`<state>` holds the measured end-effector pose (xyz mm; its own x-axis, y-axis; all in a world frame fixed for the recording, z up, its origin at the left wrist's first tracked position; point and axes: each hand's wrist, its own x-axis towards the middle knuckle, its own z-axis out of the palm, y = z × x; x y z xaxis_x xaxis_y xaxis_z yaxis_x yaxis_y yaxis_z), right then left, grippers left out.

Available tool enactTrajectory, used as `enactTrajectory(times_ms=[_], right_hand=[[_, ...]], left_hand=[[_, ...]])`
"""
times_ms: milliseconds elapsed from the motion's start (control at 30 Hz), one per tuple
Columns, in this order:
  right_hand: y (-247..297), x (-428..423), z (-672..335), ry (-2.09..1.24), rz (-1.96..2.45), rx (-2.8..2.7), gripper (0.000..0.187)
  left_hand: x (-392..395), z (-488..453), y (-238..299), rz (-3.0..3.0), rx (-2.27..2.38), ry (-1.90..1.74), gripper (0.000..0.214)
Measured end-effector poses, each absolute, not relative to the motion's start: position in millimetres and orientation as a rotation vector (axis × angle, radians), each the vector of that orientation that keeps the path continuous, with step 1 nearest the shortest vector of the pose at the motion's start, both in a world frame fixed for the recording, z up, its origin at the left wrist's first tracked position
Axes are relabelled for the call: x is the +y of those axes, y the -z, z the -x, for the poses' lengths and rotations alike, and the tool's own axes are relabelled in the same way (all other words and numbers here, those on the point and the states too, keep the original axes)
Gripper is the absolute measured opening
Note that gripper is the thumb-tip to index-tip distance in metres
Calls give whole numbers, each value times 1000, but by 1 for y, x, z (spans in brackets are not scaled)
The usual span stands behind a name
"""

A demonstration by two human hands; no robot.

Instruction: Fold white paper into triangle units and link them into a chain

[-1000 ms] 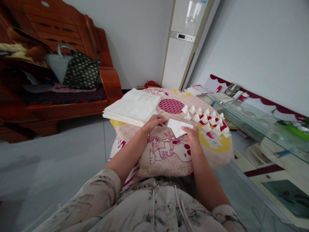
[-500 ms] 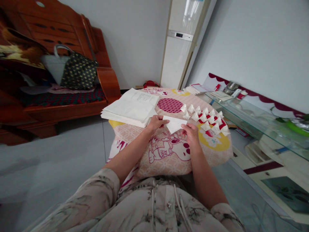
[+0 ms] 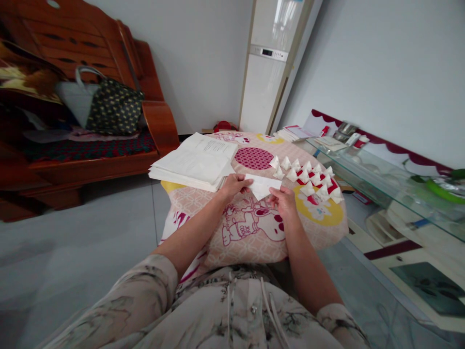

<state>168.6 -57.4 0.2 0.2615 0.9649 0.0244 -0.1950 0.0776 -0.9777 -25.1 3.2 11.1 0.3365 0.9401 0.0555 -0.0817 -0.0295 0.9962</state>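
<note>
A folded piece of white paper [image 3: 259, 185], pointed at its lower edge, is held between my two hands above the patterned tablecloth [image 3: 210, 215]. My left hand [image 3: 234, 186] pinches its left corner, thumb on top. At its right side, my right hand [image 3: 284, 198] grips the edge between thumb and fingers. Just beyond my left hand lies a thick stack of paper sheets [image 3: 198, 157], with faint print on the top one. Several small folded paper pyramids [image 3: 307, 177] stand in rows to the right of my hands, some on a red patch of the cloth.
A glass-topped cabinet [image 3: 385, 182] with metal bowls [image 3: 347, 130] runs along the right wall. More papers [image 3: 290, 134] lie at the table's far right. A wooden bench [image 3: 98, 157] with a dark patterned bag [image 3: 116, 106] stands at left. A tall white air conditioner [image 3: 263, 77] stands behind.
My right hand has shifted slightly down and left along the folded paper's edge. The view has turned a little to the right. Both hands keep hold of the paper.
</note>
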Motion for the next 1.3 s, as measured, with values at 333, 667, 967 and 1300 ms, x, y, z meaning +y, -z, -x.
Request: enactTrajectory(times_ms=[333,667,967,1300], right_hand=[[4,-55,-164,-1036,999,-844,29],[2,-58,-167,-966,1015,-1000,14],[6,-58,-175,-1132,1019,-1083,11],[13,-63,-191,-657,1281,-1660,9]], left_hand=[[0,20,-9,-1239,818,-1004,29],[9,26,0,-1689,975,-1041,13],[5,34,-2,-2597,745,-1086,10],[-5,26,10,-2899,732,-639,24]])
